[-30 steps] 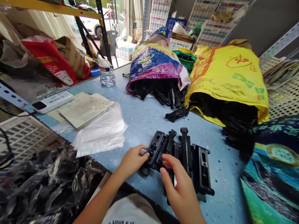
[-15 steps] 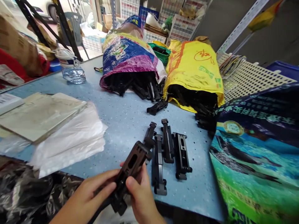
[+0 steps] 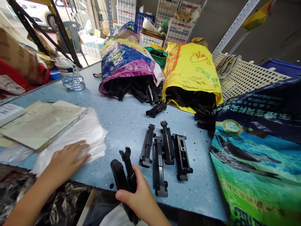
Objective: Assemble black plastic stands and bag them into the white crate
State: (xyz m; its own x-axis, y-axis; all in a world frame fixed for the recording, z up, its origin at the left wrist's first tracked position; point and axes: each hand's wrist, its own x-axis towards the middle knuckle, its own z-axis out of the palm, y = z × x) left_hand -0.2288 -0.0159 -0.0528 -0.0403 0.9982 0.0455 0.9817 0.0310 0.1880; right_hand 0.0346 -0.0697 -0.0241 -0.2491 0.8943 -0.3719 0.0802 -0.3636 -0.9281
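While the right hand (image 3: 142, 197) is wrapped firmly around the black parts (image 3: 119, 175), held roughly upright at the near edge of the table (image 3: 124, 125), steady, moderate pressure should stop them slipping. The left hand (image 3: 67, 158), thumb and fingers apart, rests on the white sheets (image 3: 95, 133), where a light touch would avoid creasing or shifting them.
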